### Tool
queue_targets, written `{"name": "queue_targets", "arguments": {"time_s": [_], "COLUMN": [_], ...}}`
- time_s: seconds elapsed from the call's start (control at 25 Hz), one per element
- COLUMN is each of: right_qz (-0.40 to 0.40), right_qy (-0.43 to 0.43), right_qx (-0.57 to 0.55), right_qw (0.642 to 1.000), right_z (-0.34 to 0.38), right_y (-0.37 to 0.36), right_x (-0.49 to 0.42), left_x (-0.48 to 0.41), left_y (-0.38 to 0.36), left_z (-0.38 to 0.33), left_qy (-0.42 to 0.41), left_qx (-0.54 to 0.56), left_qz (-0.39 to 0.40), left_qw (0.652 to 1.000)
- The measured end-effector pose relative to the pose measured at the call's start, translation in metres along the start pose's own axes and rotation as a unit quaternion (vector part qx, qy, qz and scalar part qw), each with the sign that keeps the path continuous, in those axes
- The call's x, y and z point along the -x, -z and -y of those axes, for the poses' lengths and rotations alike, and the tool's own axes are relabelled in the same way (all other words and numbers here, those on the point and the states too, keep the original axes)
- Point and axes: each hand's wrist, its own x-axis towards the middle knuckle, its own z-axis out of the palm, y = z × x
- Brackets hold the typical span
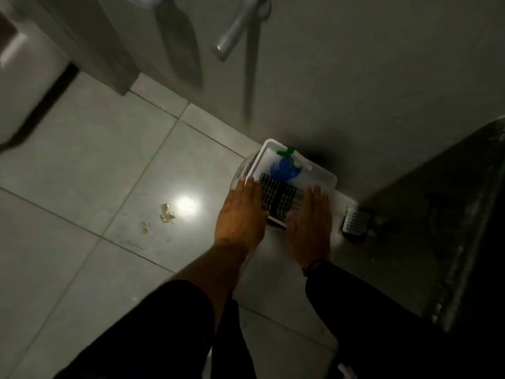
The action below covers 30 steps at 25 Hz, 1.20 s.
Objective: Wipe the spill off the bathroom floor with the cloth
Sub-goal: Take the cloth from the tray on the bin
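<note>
White plastic bin (325, 178) sits on the tiled floor (82, 165) against the wall. Inside the bin: a folded cloth (278, 196) with dark and light stripes at the near end, a blue spray bottle (284, 168) with green-white trigger head at the far end. Left hand (241, 214) flat, fingers extended, resting at the bin's left rim; right hand (310, 217) flat, fingers extended, at the bin's near right rim. Neither hand grips anything; cloth lies between them. Spill (167, 213): small yellowish glossy puddle with a smaller blob beside it, on the floor left of the bin, well apart from it, next to a bright light glare. Perforated metal drain cover (355, 221) just right of the bin.
</note>
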Motion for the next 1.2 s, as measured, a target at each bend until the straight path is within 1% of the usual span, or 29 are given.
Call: {"name": "queue_targets", "arguments": {"time_s": [0.08,0.16,0.24,0.32,0.4,0.48,0.52,0.56,0.6,0.68,0.72,0.8,0.88,1.0,1.04,1.12,1.2], "right_qz": [0.058,0.091,0.104,0.131,0.141,0.123,0.103,0.086,0.073,0.049,0.033,0.006,0.012,0.067,0.101,0.211,0.324], "right_qy": [-0.052,-0.107,-0.151,-0.184,-0.210,-0.216,-0.226,-0.248,-0.266,-0.286,-0.285,-0.280,-0.249,-0.207,-0.198,-0.167,-0.155], "right_qx": [-0.081,-0.153,-0.154,-0.126,-0.129,-0.139,-0.169,-0.210,-0.240,-0.258,-0.268,-0.332,-0.430,-0.532,-0.555,-0.576,-0.554], "right_qw": [0.994,0.978,0.971,0.966,0.959,0.959,0.954,0.942,0.931,0.921,0.920,0.901,0.867,0.818,0.802,0.771,0.751], "right_z": [-0.025,-0.048,-0.068,-0.080,-0.087,-0.089,-0.091,-0.092,-0.092,-0.091,-0.089,-0.076,-0.050,-0.011,0.001,0.033,0.068], "right_y": [-0.035,-0.069,-0.101,-0.122,-0.138,-0.150,-0.153,-0.153,-0.151,-0.142,-0.136,-0.118,-0.092,-0.063,-0.057,-0.061,-0.080], "right_x": [-0.030,-0.066,-0.095,-0.116,-0.133,-0.143,-0.146,-0.148,-0.149,-0.146,-0.142,-0.128,-0.107,-0.073,-0.062,-0.045,-0.030], "left_x": [-0.038,-0.076,-0.111,-0.136,-0.156,-0.168,-0.172,-0.174,-0.176,-0.172,-0.165,-0.146,-0.124,-0.083,-0.070,-0.035,0.001], "left_y": [-0.041,-0.073,-0.101,-0.118,-0.133,-0.146,-0.150,-0.152,-0.153,-0.146,-0.139,-0.121,-0.097,-0.062,-0.054,-0.046,-0.052], "left_z": [0.005,0.009,0.005,0.001,-0.003,-0.006,-0.007,-0.006,-0.005,-0.003,-0.002,0.003,0.019,0.070,0.089,0.141,0.193], "left_qy": [0.015,0.043,0.087,0.136,0.194,0.226,0.229,0.226,0.218,0.201,0.189,0.155,0.137,0.133,0.140,0.165,0.193], "left_qx": [-0.002,-0.013,0.000,0.001,0.015,0.037,0.061,0.093,0.124,0.169,0.189,0.252,0.360,0.491,0.525,0.577,0.595], "left_qz": [0.038,0.090,0.122,0.125,0.108,0.092,0.092,0.087,0.079,0.047,0.020,-0.023,-0.013,0.032,0.035,0.029,0.014], "left_qw": [0.999,0.995,0.989,0.983,0.975,0.969,0.967,0.966,0.965,0.964,0.963,0.955,0.923,0.861,0.839,0.799,0.780]}}
